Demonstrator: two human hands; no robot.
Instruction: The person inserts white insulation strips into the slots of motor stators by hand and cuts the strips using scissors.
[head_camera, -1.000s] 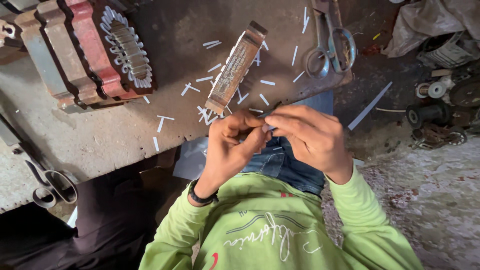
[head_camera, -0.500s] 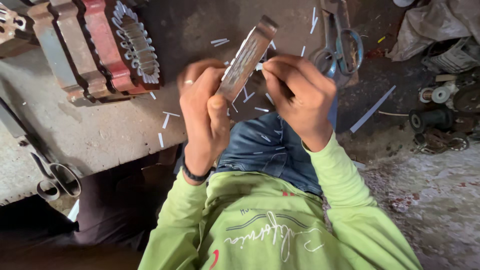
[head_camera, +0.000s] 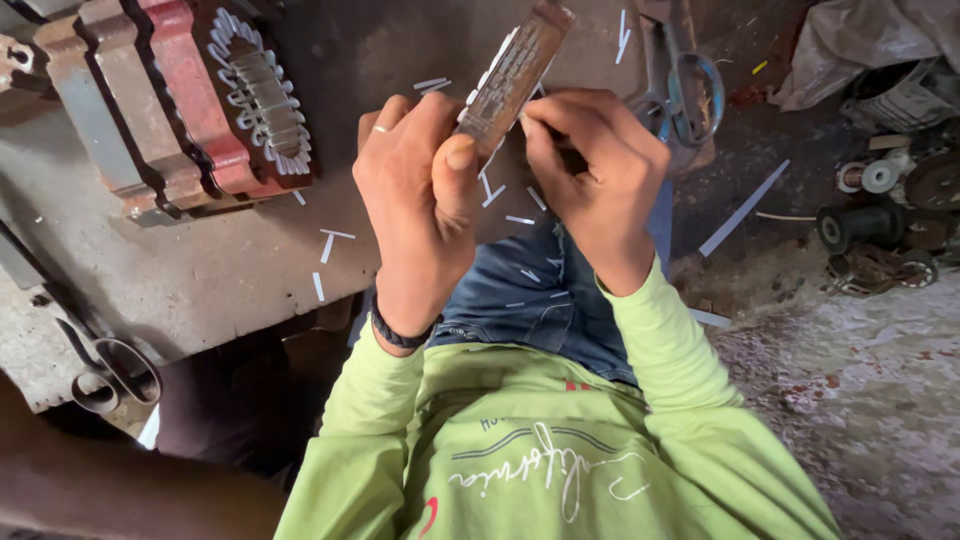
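**Narrow slotted metal bar held up in both hands, work at its lower end**

I read the step in hand as fitting or seating something small into the bar (head_camera: 515, 75); the next move, in my judgement, calls for a steady grip from the left side and fine fingertip pressure from the right, since the contact spot is small and half hidden.

Left hand (head_camera: 420, 190): closed round the bar's lower part, thumb laid flat up along its face, a ring on one finger, a dark band at the wrist. It carries the bar's weight.

Right hand (head_camera: 590, 170): fingers curled and pinched together at the bar's lower edge, just beside the left thumb. I cannot tell whether they grip a separate small piece; the fingertips cover that spot.

The bar: long, narrow, dull grey-brown metal, tilted with its top end away from me, pale strips showing along one edge. It is raised off the bench (head_camera: 200, 270), above the lap.

Around it: short white strips (head_camera: 328, 247) scattered on the bench and on the jeans; a red and grey motor stator (head_camera: 200, 100) with white slot liners to the left; scissors (head_camera: 685, 85) near the right hand, another pair (head_camera: 115, 370) lower left.
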